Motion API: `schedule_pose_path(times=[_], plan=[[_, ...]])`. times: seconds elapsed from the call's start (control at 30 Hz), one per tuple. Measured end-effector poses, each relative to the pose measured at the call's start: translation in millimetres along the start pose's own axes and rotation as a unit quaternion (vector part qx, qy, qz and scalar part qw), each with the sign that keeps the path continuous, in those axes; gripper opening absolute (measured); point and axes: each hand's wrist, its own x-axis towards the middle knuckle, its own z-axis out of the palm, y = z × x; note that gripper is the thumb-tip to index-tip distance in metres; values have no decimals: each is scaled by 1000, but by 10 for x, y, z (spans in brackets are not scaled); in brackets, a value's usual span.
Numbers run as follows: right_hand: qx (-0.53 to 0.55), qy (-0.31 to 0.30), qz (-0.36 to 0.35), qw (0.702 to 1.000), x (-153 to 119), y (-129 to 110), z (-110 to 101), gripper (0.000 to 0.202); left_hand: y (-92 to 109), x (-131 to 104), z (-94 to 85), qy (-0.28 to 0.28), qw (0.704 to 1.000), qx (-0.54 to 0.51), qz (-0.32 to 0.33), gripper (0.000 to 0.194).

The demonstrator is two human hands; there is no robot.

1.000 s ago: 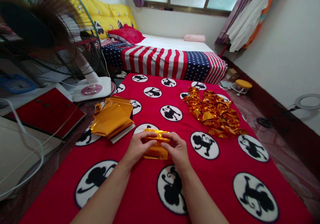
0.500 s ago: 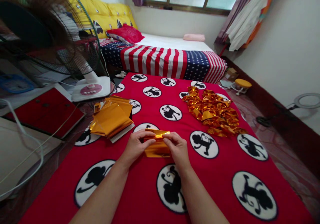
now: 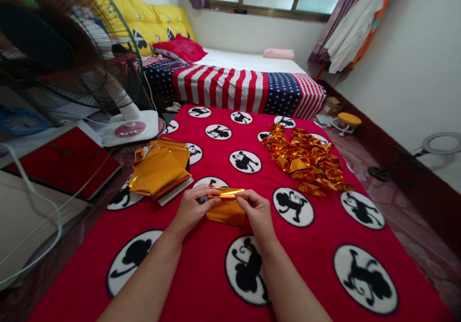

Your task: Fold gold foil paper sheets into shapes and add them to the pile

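A shiny gold foil sheet [image 3: 226,211] is held between my two hands over the red cloth [image 3: 201,274]. My left hand [image 3: 192,209] pinches its upper left edge, thumb and fingers closed on it. At the upper right edge my right hand [image 3: 257,210] pinches the same sheet. A narrow folded band runs along the top between my fingertips, and the lower part hangs flat below. Left of my hands lies a stack of flat gold sheets [image 3: 160,168]. Farther off on the right is a pile of folded gold foil pieces [image 3: 306,161].
A fan [image 3: 133,127] stands at the left beside a red box [image 3: 68,161]. Beyond the red cloth is a bed with a striped, starred cover [image 3: 223,89]. A yellow stool [image 3: 349,119] stands on the floor at the right.
The folded band at the sheet's top looks narrower and flatter, and the lower part has tilted slightly. My left hand has shifted a little left; the piles stay put.
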Motion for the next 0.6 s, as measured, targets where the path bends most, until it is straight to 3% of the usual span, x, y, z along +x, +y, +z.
schedule_pose_path(times=[0.33, 0.6], plan=[[61, 43, 65, 995, -28, -7, 30, 19, 4, -14, 33, 31, 999, -33, -6, 10], [30, 35, 3, 999, 0, -13, 21, 11, 18, -9, 57, 60, 996, -52, -38, 10]])
